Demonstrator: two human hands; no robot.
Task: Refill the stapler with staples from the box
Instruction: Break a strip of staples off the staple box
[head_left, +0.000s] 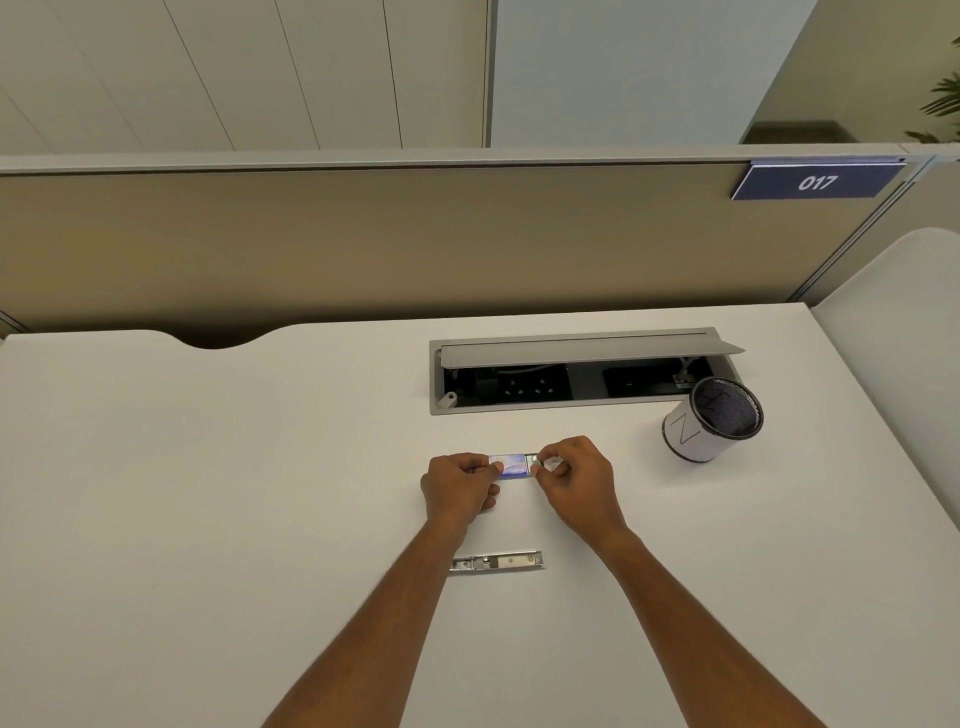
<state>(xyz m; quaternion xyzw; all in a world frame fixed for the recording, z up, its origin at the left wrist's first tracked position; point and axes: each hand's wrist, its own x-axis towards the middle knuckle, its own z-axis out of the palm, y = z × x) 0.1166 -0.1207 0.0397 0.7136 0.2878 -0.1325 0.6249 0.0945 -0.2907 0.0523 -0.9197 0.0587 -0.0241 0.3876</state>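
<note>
A small blue-and-white staple box (511, 464) is held just above the white desk (208, 493) between both hands. My left hand (457, 488) pinches its left end. My right hand (571, 480) pinches the right end, where the inner tray (535, 461) sticks out a little. The metal stapler (497, 562) lies flat on the desk nearer to me, between my forearms, with nothing touching it.
A recessed cable box (582, 374) with its grey lid raised sits behind the hands. A white pen cup (709, 418) with a dark mesh lining stands to the right. A beige partition with a "017" sign (815, 182) closes the back of the desk.
</note>
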